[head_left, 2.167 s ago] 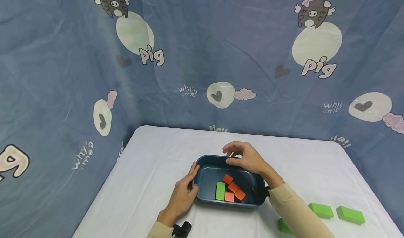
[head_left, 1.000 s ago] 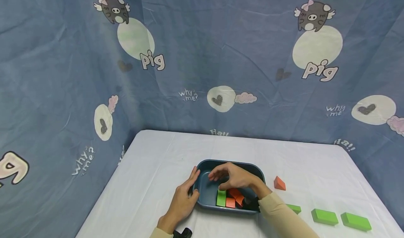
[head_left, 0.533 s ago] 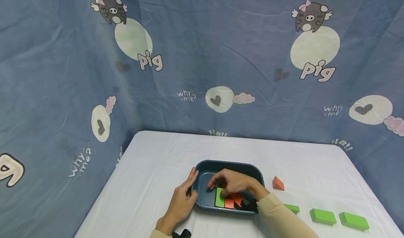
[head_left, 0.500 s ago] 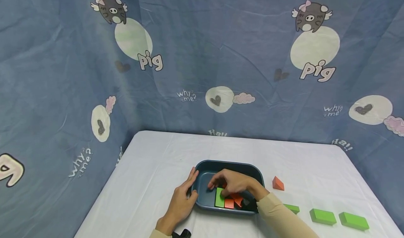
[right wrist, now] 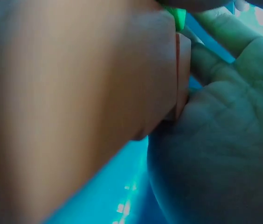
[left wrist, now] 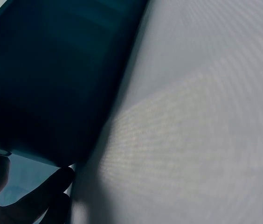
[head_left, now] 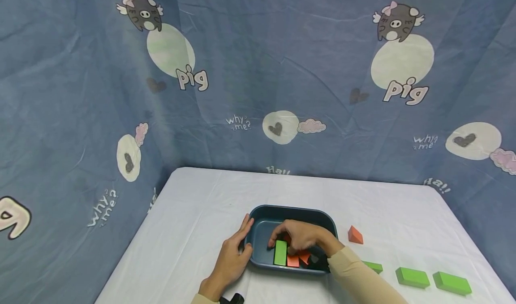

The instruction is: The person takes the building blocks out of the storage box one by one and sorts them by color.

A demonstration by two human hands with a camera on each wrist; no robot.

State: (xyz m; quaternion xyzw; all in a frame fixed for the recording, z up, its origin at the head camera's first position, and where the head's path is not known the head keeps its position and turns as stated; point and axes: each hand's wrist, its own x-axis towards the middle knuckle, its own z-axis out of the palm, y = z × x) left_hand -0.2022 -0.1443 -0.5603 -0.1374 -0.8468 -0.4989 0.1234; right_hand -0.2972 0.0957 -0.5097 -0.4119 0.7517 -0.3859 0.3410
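A dark blue rectangular tray (head_left: 258, 263) holds a green rectangular block (head_left: 280, 253) and several orange-red blocks (head_left: 293, 261), partly hidden by my right hand. My left hand (head_left: 230, 259) rests along the tray's left wall, fingers fairly straight and thumb by the rim; in the left wrist view its dark fingers (left wrist: 47, 189) touch the wall. Inside the tray, my right hand (head_left: 300, 236) curls over the green block, fingertips on its left side and thumb on its right. The right wrist view shows large blurred orange-red blocks beside the palm (right wrist: 211, 140) and a sliver of green.
An orange-red triangular block (head_left: 355, 235) lies on the white tablecloth (head_left: 209, 196) right of the tray. Further right are green blocks (head_left: 413, 277), one partly behind the right sleeve (head_left: 363, 272). A blue patterned curtain (head_left: 225, 152) hangs behind the table.
The orange-red triangular block has come to lie right of the tray. My right hand has moved from the far rim down into the tray, around the green block. The left hand stays put.
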